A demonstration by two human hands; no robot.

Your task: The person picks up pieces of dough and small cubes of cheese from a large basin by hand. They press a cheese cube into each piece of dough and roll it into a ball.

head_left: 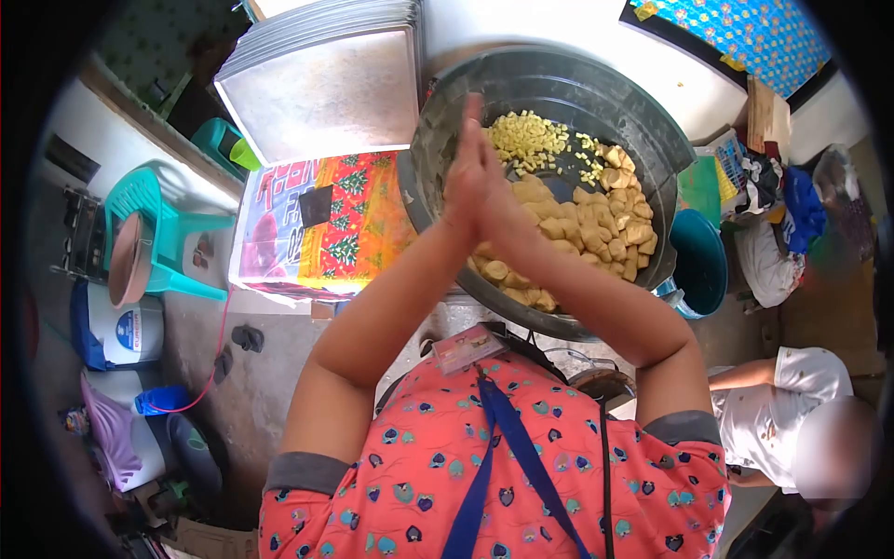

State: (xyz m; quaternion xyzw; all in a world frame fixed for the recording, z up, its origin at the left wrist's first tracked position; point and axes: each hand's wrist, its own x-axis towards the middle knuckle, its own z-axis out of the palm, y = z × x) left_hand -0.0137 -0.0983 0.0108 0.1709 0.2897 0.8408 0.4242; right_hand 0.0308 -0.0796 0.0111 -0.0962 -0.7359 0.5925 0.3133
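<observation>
My left hand (pixel 463 177) and my right hand (pixel 494 191) are raised with the palms pressed together and the fingers stretched out straight. Anything between the palms is hidden. Both are above the near-left part of a large dark round basin (pixel 596 82). Many yellowish-tan dough pieces (pixel 587 224) are heaped in the basin's near and right side. Beyond them, on the basin floor, lie small pale yellow-green cubes (pixel 526 138).
Left of the basin, a stack of metal trays (pixel 326 93) stands on a table with a patterned cover (pixel 349 219). A teal chair (pixel 168 224) is at the far left. At right are a blue bucket (pixel 700 261) and a person in a white shirt (pixel 773 401).
</observation>
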